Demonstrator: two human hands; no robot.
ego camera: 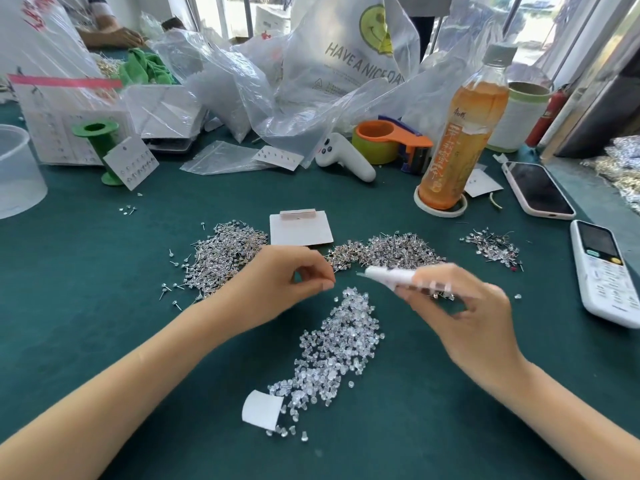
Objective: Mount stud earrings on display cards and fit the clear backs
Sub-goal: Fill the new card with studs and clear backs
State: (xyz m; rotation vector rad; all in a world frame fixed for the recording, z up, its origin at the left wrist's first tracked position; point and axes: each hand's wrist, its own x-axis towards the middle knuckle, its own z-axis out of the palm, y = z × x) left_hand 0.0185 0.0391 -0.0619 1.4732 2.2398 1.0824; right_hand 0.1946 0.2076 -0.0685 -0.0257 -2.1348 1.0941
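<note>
Your hands hover over heaps of studs and clear backs on the green table [104, 341].

At far left a filled display card [131, 163] leans on a green spool [98, 140]. The left stud pile [225, 252] lies just beyond your left hand [277, 282], whose thumb and fingertips are pinched together; whether they hold anything is too small to tell. Behind it lies a stack of blank cards [300, 227]. The clear backs [332, 355] trail between your forearms, ending at a curled paper scrap [261, 409]. Your right hand [464, 306], blurred, grips a white card [391, 275] edge-on, just in front of the middle stud pile [388, 251]. A smaller stud cluster [493, 245] sits further right, near a tea bottle [460, 133] and two phones [602, 271].
</note>
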